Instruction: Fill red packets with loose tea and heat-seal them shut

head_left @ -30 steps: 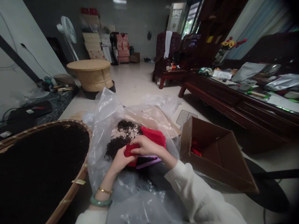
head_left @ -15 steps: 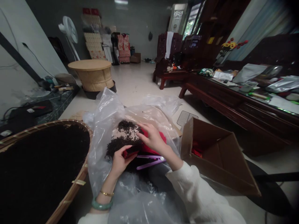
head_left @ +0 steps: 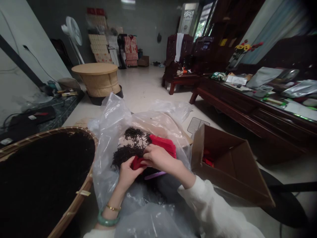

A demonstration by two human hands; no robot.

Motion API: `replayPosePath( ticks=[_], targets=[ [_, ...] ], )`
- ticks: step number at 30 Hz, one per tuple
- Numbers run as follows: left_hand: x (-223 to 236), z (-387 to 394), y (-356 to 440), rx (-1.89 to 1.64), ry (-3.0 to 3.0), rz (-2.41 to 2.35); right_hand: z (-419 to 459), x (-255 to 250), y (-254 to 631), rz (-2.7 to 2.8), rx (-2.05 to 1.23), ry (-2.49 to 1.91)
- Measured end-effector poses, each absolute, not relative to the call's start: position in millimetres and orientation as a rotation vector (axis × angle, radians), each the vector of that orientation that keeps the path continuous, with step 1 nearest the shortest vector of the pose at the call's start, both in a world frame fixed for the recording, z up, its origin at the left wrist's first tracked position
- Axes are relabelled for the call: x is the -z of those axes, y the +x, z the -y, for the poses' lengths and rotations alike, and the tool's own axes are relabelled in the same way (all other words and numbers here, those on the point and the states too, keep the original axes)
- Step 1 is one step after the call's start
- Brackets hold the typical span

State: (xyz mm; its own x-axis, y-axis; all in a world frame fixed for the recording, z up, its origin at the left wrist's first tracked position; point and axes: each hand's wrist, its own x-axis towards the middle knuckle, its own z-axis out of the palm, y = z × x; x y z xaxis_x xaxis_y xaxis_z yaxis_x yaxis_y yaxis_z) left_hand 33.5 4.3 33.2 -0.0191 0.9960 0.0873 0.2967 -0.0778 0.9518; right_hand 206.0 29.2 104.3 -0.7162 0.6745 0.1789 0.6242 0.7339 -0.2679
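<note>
Red packet sits between your hands, left of the cardboard box, the fingers of your left hand and right hand both clamped on it. A steady left grip and light right-hand pinches, best judged, keep it level and uncrushed. Left of the box: one held packet, one red stack, its pieces too tight to count, one purple tool, two patches of dark leaves and, farthest, one woven basket.

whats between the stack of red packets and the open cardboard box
Clear plastic lies between the red packets and the cardboard box, as the head view shows.
</note>
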Motion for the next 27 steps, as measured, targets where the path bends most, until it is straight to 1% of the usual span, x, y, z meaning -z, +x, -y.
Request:
replayPosePath(
  ticks=[6,12,16,23,27],
  targets=[
    [-42,-3,34,-1.156,1.314,-1.315,-30,-101,212,2.393,-0.422,-1.059],
    [-44,-2,35,-1.125,1.022,-1.214,-37,-98,212,2.358,-0.632,-0.953],
    [-45,-1,34,-1.218,0.933,-1.238,-37,-100,210,2.305,-0.690,-0.964],
    [-45,0,40,-1.260,0.873,-1.233,-35,-106,209,2.326,-0.764,-1.212],
    [-42,2,43,-1.292,0.843,-1.240,-35,-104,208,2.312,-0.942,-1.287]
  ],
)
